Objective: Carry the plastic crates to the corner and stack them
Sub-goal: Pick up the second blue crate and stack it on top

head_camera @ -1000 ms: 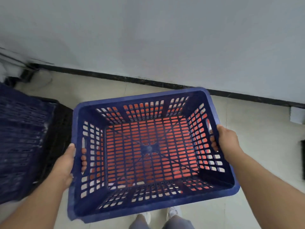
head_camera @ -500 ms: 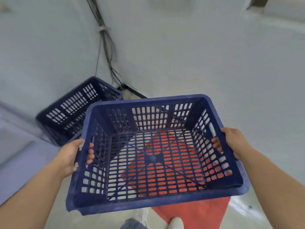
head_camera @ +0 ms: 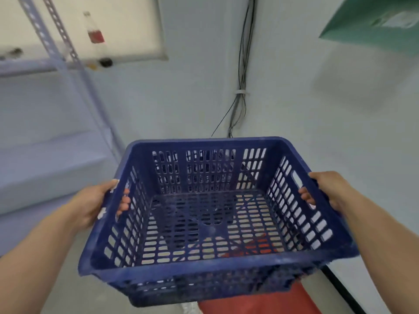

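While the blue crate [head_camera: 210, 214] is held in the air before the corner cables [head_camera: 241, 71], clamped at its side handles by the left hand [head_camera: 95, 205] and right hand [head_camera: 328, 191], the carry is judged underway and the stacking not yet done.
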The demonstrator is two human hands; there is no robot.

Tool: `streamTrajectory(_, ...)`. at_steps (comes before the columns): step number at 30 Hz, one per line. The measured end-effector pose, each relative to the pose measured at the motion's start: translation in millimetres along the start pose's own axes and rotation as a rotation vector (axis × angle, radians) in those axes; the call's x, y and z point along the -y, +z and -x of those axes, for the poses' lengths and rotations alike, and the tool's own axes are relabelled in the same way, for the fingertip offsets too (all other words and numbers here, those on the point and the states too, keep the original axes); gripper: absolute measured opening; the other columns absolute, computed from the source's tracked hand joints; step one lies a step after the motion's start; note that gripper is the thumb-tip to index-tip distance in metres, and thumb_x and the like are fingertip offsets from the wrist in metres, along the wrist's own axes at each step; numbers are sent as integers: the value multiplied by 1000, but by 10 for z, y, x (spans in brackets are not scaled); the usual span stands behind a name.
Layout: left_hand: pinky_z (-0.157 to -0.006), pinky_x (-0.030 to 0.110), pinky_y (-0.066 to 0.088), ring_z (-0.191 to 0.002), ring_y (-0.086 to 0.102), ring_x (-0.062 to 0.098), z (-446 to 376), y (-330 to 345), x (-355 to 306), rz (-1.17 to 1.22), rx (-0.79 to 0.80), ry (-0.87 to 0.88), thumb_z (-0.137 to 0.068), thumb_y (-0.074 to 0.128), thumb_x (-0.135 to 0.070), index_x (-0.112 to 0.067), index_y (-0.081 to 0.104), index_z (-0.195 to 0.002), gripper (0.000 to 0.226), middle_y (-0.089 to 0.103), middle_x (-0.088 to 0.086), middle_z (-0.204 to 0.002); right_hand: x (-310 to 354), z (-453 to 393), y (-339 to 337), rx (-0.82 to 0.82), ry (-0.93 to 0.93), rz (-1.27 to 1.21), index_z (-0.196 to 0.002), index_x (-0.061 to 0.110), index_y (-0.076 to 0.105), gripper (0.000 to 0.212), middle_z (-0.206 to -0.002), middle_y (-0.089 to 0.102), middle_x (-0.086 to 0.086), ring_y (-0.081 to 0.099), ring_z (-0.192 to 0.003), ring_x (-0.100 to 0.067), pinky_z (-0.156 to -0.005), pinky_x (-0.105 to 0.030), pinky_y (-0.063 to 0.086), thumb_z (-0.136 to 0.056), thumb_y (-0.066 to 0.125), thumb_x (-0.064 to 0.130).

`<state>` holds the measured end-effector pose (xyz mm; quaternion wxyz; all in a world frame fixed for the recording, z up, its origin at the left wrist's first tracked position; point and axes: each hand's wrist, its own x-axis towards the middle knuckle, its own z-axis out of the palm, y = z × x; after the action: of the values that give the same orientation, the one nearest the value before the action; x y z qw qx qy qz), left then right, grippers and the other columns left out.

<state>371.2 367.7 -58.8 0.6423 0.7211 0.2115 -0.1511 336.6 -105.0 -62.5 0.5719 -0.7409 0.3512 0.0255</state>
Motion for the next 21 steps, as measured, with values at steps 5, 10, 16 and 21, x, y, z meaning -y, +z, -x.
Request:
streamTrajectory(5,-41,19,52,-39,61,11,-587,-307,-269,17,-76,7,-99,40,-30,-2,62,-86,38,66,4,-50,681,-570,641,60,-49,56,-135,-1,42,41,-74,61,-20,54,-53,-27,-36,-25,44,-100,34,18)
streamTrajectory(10,-38,17,49,-36,58,10,-1187,-515,-648,107,-122,-8,-99,38,-29,-3,58,-84,37,63,2,-46,1350,-1127,1214,91,-67,82,-133,-2,45,41,-76,62,-20,56,-55,-26,-39,-25,46,-100,35,20)
streamTrajectory(16,-38,15,47,-34,55,8,-1942,-639,-1123,155,-177,-9,-99,37,-32,-5,56,-80,38,60,0,-43,1930,-1774,1784,95,-111,87,-136,-2,43,43,-77,62,-18,57,-57,-25,-41,-26,47,-100,35,20)
streamTrajectory(21,-38,16,46,-35,55,7,-2446,-535,-1308,153,-246,0,-97,38,-30,-7,56,-80,35,60,-3,-43,2229,-2342,2057,120,-139,76,-133,-1,44,42,-75,61,-16,58,-50,-22,-36,-20,43,-99,35,21)
